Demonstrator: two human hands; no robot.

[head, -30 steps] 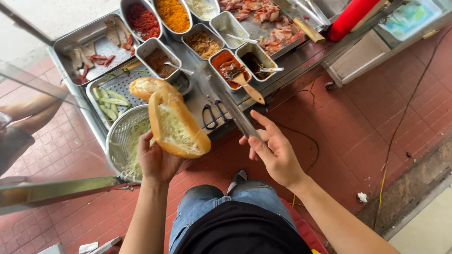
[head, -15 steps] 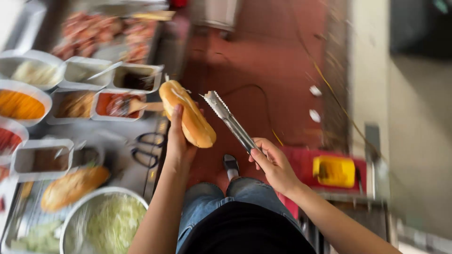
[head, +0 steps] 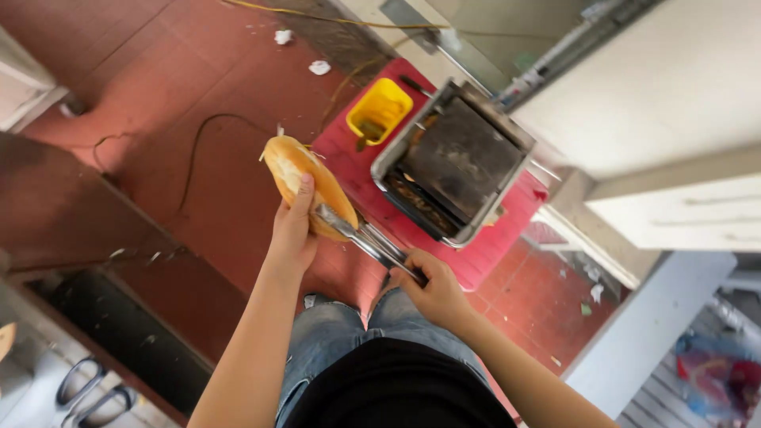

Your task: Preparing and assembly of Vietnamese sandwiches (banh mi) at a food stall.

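The left hand (head: 292,238) has a closed grip around a filled bread roll (head: 305,182). The right hand (head: 434,295) has a closed grip on metal tongs (head: 366,239), whose tips touch the roll just beside the left thumb.

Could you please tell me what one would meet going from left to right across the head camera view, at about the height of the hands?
Scissors at the bottom left → left hand holding the filled bread roll → metal tongs → right hand → yellow tub → metal grill press on the red stool → white cabinet.
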